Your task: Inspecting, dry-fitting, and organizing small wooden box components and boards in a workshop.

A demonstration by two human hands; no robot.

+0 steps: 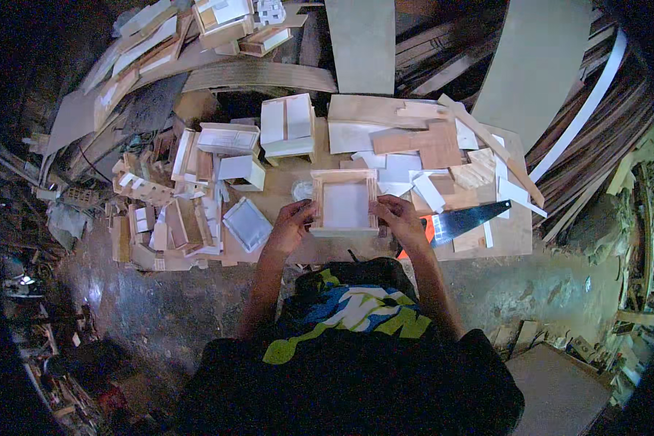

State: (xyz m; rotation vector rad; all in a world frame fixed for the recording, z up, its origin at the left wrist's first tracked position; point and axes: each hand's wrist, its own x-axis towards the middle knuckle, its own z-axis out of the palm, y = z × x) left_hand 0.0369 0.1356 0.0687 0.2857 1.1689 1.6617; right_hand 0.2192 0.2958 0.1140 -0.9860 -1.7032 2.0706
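Across the front of the black cloth shirt (356, 312) runs a large print in white, blue and lime green, bent by folds; any markings on the dark-bladed handsaw with the orange handle (472, 220) are too small to make out. The shallow rectangular box of pale wood with a whitish flat panel inside (345, 207) is held over the near part of the brown, board-topped bench (289, 174) (whether it touches the top, I cannot tell). The left hand (293, 224) grips its left wall, and the right hand (402, 220) has fingers closed on its right wall. Its corners look square, the panel plain. Brown bench top shows between the box and the white-topped wooden box (285, 123) beyond it. The saw crowds the right side, its handle beside the right forearm; the bench's near edge runs close in front of the person
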